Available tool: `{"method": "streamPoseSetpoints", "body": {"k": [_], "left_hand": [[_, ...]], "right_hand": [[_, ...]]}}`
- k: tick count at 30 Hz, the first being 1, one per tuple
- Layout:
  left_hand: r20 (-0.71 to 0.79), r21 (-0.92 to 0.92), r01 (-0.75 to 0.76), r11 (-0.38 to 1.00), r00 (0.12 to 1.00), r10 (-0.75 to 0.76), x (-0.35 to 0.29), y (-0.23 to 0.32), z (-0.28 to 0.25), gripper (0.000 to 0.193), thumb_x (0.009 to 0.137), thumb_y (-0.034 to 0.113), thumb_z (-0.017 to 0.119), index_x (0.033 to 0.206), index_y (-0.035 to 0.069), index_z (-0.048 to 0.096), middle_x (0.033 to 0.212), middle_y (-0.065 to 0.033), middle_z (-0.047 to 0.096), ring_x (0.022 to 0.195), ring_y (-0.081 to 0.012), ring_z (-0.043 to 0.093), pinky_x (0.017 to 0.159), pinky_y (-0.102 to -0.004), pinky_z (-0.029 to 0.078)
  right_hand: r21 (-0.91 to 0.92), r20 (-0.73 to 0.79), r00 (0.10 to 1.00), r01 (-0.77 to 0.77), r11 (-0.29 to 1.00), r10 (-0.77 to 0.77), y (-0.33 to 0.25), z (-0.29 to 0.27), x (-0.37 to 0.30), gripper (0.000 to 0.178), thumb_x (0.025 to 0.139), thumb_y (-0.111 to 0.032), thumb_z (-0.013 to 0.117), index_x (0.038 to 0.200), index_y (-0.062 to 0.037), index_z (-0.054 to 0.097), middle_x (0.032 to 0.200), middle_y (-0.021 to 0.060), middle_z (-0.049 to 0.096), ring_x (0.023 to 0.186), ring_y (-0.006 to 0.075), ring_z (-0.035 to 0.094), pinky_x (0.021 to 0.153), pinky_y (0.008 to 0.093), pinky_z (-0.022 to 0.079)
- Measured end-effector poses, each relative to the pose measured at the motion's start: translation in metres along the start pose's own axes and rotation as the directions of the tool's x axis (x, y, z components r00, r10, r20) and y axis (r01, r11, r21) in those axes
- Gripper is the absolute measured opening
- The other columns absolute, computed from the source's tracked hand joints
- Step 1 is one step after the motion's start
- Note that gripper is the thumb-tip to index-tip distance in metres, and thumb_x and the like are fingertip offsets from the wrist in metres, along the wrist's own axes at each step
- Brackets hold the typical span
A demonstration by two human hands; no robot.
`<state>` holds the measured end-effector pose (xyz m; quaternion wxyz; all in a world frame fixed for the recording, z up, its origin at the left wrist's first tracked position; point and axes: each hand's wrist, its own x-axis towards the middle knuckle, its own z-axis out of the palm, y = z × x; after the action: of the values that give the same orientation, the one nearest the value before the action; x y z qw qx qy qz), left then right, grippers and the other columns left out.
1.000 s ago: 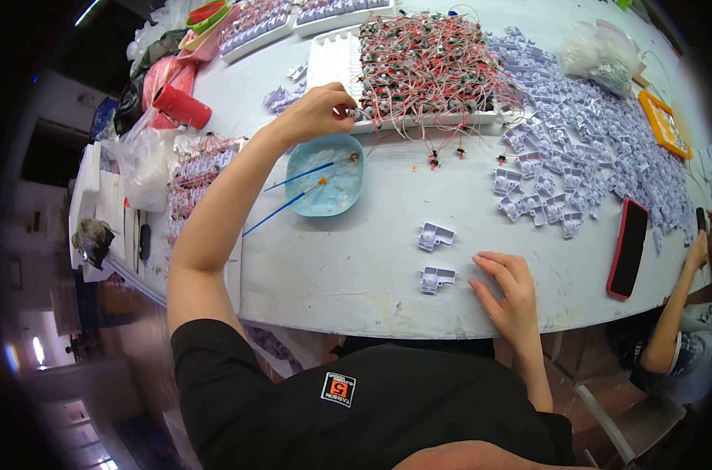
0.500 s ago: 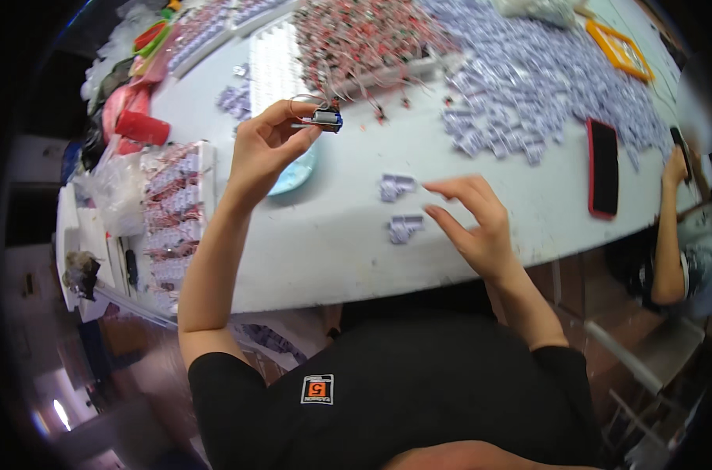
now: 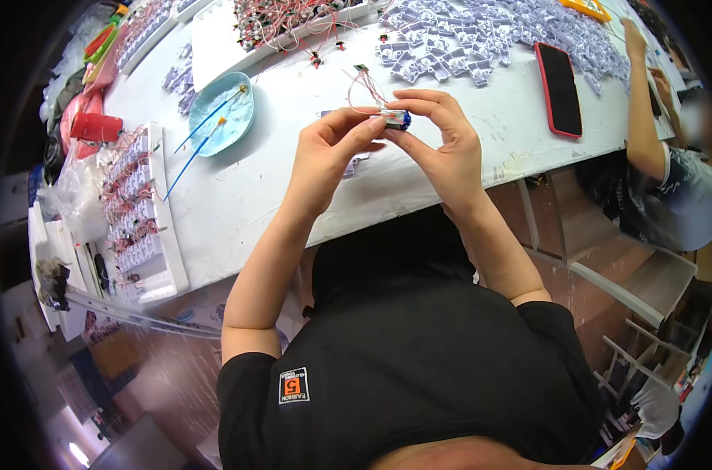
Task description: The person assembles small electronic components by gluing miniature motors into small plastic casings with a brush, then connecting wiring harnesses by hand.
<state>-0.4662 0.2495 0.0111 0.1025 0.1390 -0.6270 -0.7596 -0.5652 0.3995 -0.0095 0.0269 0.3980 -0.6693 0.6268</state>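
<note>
Close together above the table (image 3: pixel 269 168), both my hands pinch one small wired electronic part (image 3: pixel 393 118). It has a silvery body, a blue end and thin red and white wires looping up behind it. My left hand (image 3: pixel 328 153) grips its left side between thumb and fingers. My right hand (image 3: pixel 448 149) holds the blue end with thumb and forefinger. Pale purple plastic pieces (image 3: pixel 351 167) lie on the table beneath, mostly hidden by my hands.
Left stand a light-blue bowl (image 3: pixel 234 137) with two blue sticks with orange tips, a white tray (image 3: pixel 174 262) of wired pieces and a red cup (image 3: pixel 97 127). Farther back lie heaped wired parts (image 3: pixel 293 19) and purple pieces (image 3: pixel 465 47). Right: a red-edged phone (image 3: pixel 559 90) and another person's arm (image 3: pixel 644 117).
My left hand has brought the wired part right and nearer to me. My right hand has left the purple pieces and taken hold of the part too. The view has shifted.
</note>
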Motion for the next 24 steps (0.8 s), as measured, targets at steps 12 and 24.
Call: {"method": "streamPoseSetpoints", "body": {"k": [12,24], "left_hand": [[-0.145,0.259,-0.185,0.948,0.963,0.228,-0.006,-0.002,0.021,0.025,0.093,0.009,0.07,0.116,-0.001,0.067,0.109,-0.0121,0.071,0.096,-0.0174,0.07,0.083,-0.0293,0.056],[-0.024,0.314,-0.291,0.904,0.949,0.314,-0.003,0.005,0.012,0.03,0.092,0.003,0.067,0.121,-0.001,0.066,0.113,-0.0124,0.068,0.104,-0.0192,0.068,0.088,-0.0311,0.057]], "right_hand": [[-0.104,-0.054,0.998,-0.05,0.993,0.044,0.009,0.002,-0.001,0.023,0.078,-0.011,0.082,0.099,-0.006,0.073,0.101,0.0055,0.067,0.099,0.0202,0.059,0.087,0.0325,0.047],[0.741,0.235,0.756,-0.546,0.391,0.611,-0.004,0.016,-0.014,0.036,0.092,-0.013,0.072,0.125,-0.0011,0.065,0.116,0.0049,0.068,0.105,0.011,0.06,0.098,0.0266,0.043]]}}
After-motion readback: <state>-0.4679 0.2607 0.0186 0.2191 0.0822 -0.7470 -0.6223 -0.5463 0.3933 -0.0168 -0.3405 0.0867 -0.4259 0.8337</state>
